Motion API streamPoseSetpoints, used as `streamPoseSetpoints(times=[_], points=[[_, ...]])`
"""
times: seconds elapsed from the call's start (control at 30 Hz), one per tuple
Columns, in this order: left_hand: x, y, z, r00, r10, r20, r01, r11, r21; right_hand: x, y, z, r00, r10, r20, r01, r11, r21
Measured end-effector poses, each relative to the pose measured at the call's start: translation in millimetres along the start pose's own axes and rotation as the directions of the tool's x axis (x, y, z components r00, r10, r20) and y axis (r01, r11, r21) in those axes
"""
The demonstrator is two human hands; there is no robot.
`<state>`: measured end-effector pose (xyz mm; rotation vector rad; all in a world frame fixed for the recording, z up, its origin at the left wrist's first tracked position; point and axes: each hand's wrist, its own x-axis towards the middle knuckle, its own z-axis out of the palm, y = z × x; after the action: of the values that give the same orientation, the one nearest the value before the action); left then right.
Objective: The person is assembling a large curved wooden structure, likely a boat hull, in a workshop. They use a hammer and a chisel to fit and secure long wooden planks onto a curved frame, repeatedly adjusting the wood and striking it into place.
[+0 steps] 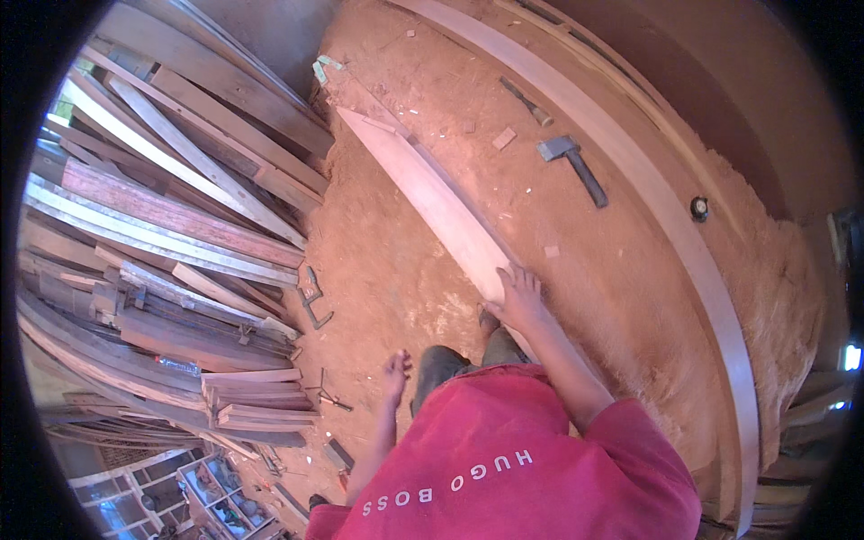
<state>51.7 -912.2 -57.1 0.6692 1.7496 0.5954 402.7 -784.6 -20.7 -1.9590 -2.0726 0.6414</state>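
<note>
A long pale wooden plank [432, 198] lies slanted from the middle of the floor toward the far left, its near end by my legs. My right hand [519, 299] grips this near end, fingers spread over its top face and edge. My left hand [396, 371] hangs apart from the plank, to the left of my knee. Its fingers are loosely bent and a little apart, with nothing visible in them. A hammer [574, 168] with a block-shaped head rests on the floor to the right of the plank. Beyond it lies a chisel-like tool [526, 101] with a wooden handle.
Stacked boards [180, 207] fill the left side. Near their ends lie a metal clamp [312, 297] and a thin tool [333, 399]. A long curved wooden strip [666, 202] arcs along the right, beside a small round dark object [699, 209]. A compartmented crate [225, 490] stands at lower left.
</note>
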Motion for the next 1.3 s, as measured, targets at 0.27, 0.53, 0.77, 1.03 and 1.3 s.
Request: streamPoseSetpoints(times=[0.27,0.53,0.77,1.03,1.3], points=[[158,190,21,0.991,0.114,0.068,-0.116,0.993,0.022,106,-36,-5,1.0,-0.007,0.012,0.007,1.0,-0.004],[355,335,63,0.999,0.017,0.051,-0.017,1.0,0.002,170,-73,8,0.972,0.194,0.128,-0.188,0.98,-0.062],[446,377,78,0.988,-0.027,0.151,0.088,0.904,-0.419,218,-99,30,0.879,0.432,0.204,-0.411,0.901,-0.139],[473,377,88,0.989,-0.03,0.146,0.075,0.946,-0.314,237,-87,35,0.899,0.406,0.165,-0.373,0.907,-0.197],[491,387,69,0.983,0.021,0.184,-0.027,0.999,0.028,311,-114,-1,0.909,0.331,0.253,-0.26,0.925,-0.276]])
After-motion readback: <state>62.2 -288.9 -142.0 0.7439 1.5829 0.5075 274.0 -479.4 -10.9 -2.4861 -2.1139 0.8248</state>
